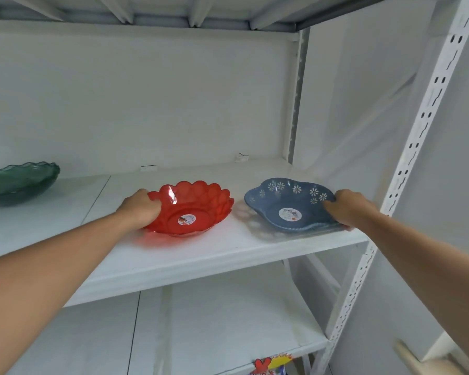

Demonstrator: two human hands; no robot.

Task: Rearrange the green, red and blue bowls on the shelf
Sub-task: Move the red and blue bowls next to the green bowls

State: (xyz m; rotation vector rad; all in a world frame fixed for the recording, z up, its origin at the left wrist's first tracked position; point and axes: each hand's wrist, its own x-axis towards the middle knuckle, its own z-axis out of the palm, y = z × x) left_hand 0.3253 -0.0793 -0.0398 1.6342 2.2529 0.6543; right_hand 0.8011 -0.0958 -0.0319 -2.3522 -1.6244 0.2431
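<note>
A translucent red scalloped bowl (198,207) sits in the middle of the white shelf (214,255). My left hand (142,209) grips its left rim. To its right lies a blue bowl (284,204) with white flower cut-outs and a round sticker inside. My right hand (347,208) holds its right rim, close to the shelf's right end. A dark green wavy-edged bowl (19,181) rests apart at the far left of the same shelf, partly cut off by the frame edge.
A white slotted upright post (406,169) stands just right of the blue bowl. The shelf above (173,12) hangs overhead. A lower shelf (228,328) lies beneath, with a colourful item (271,364) at its front edge.
</note>
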